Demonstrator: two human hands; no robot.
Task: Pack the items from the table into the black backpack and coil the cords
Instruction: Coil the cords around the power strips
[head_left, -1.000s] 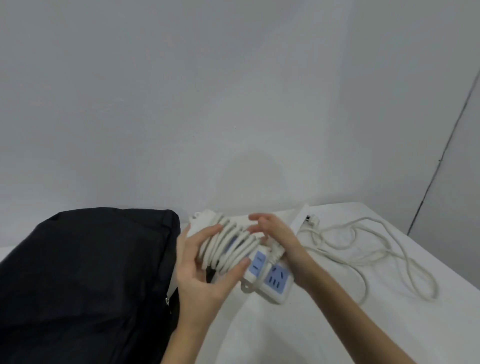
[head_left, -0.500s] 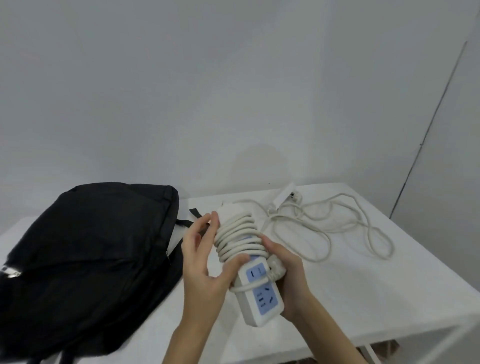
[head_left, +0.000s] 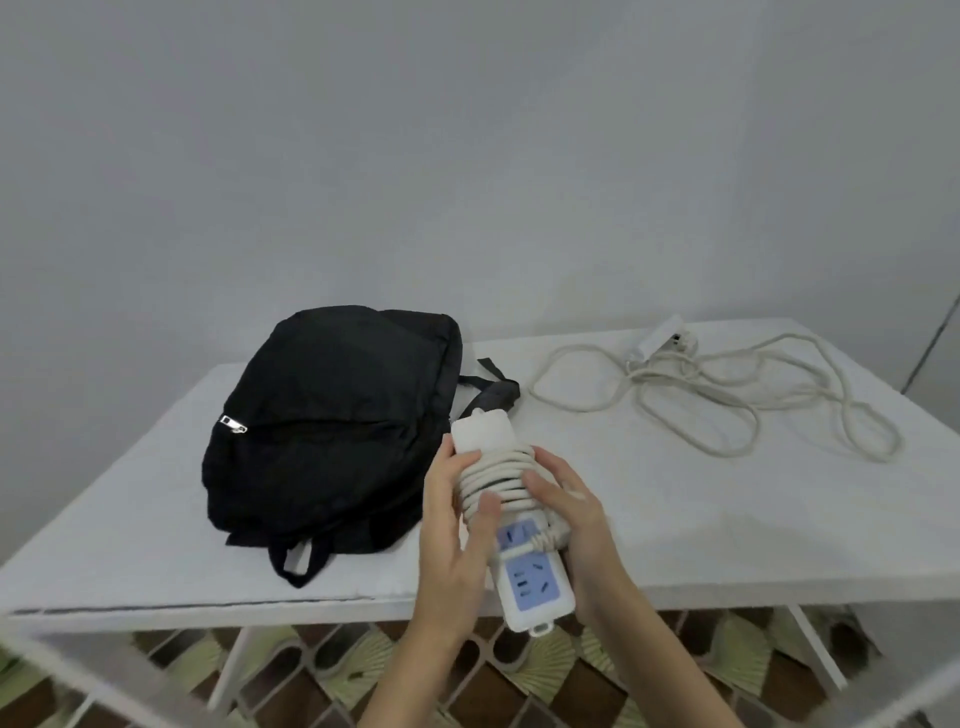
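Observation:
I hold a white power strip (head_left: 532, 582) with blue sockets above the table's front edge, its cord (head_left: 496, 475) wound tightly round its upper half. My left hand (head_left: 452, 535) grips the strip from the left, thumb across the coils. My right hand (head_left: 576, 525) wraps it from the right, fingers over the coils and the cord's end. The black backpack (head_left: 332, 431) lies flat on the white table (head_left: 130, 499) just left of my hands, its zipper pull (head_left: 232, 423) showing. A second white power strip (head_left: 660, 340) with a loose, tangled cord (head_left: 727, 400) lies at the far right.
The table stands against a plain grey wall. Its front edge (head_left: 208, 605) runs just below my hands, with a white frame and patterned floor tiles (head_left: 322, 670) underneath. A backpack strap (head_left: 493, 387) lies between the bag and the loose cord.
My view has tilted down and pulled back, so the whole table shows. The wound strip has turned upright in my hands, sockets facing me; both hands have kept hold of it.

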